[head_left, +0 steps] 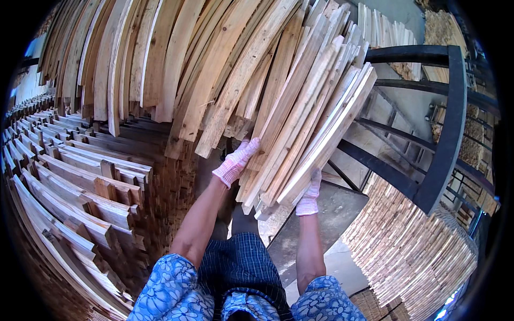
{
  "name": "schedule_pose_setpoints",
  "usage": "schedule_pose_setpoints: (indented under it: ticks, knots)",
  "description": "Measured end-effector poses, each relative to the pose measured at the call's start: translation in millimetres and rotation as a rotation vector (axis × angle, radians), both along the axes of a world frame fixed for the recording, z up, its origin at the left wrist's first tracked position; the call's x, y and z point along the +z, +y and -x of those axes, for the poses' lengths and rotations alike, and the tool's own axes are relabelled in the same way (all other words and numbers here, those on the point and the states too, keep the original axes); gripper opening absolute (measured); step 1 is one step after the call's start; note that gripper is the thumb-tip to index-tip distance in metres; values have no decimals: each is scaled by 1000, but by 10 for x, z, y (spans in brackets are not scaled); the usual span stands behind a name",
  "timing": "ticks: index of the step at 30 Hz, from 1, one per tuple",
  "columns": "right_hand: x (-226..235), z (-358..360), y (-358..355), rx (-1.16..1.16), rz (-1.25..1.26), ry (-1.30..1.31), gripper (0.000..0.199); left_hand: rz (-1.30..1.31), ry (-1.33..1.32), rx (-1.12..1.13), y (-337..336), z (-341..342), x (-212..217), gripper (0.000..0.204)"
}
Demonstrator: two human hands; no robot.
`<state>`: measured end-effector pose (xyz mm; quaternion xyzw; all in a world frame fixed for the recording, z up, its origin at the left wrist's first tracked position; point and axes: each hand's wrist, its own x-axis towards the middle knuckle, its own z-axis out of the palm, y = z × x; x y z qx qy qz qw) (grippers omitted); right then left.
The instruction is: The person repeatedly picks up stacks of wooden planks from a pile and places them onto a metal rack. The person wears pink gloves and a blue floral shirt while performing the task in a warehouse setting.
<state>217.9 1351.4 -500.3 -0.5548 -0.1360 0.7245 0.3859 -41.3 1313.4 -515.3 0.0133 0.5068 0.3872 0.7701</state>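
A person looks down at both gloved hands, which carry a thick bundle of thin wooden slats (308,117). The bundle sits just above and between the hands and leans away up and to the right, fanning out towards its far end.

The left hand (236,162), in a white knitted glove with pink flecks, presses flat against the left side of the bundle near its lower end, fingers stretched upward along the wood. The right hand (310,192), in a matching glove, is tucked under the bundle's right lower edge, fingers curled up against the slats to bear them from below. Both forearms are bare and rise almost straight up from the bottom of the view; short blue sleeves with a pale flower pattern show at the lower edge.

Behind the bundle, a row of longer planks (160,59) stands leaning across the top of the view. To the left, a stacked pile of slats (69,176) is laid in crossed layers and reaches down to the lower left. To the right stands a dark metal frame (444,139) with slanted bars. Below it, at lower right, lies another dense stack of slat ends (412,246). A grey sheet-like surface (316,224) lies under the right hand. No packages, labels or signs can be made out.
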Motion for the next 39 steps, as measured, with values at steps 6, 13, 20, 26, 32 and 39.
schedule_pose_setpoints:
  ticks: [6,13,20,26,32,39]
  knots:
    - [508,150,-99,57,9,-59,89,-122,-31,113,-128,-15,782,109]
    - [1523,-175,-881,295,-4,-117,89,-149,213,-409,-1120,274,1711,109]
    - [1060,255,-209,40,72,122,78,-248,-5,4,-577,130,1629,112]
    - [1773,315,-587,14,-36,232,79,-351,-122,16,-840,40,2033,113]
    - [2349,442,-476,235,-383,149,78,-573,8,100,-1072,245,2811,110]
    - [3775,1377,-499,582,-446,313,83,-843,438,381,-2052,444,3934,120]
